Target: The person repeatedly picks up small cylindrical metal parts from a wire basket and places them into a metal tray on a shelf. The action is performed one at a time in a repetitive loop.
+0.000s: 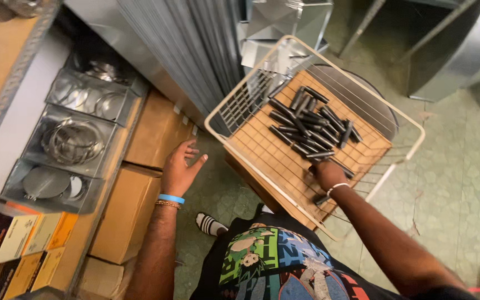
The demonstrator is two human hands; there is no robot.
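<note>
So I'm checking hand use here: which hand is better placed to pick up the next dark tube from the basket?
Probably the right hand: it is already inside the wire basket, beside the dark tubes. The left hand hovers open, away over the cardboard boxes.

Plain brown cardboard cartons (131,208) stand stacked on the floor at centre left, rectangular and unprinted on top. Small white label tags (185,119) sit along the far carton's right edge. At lower left, a row of small boxes (15,239) in orange, yellow, cream and black fills the shelf.
</note>
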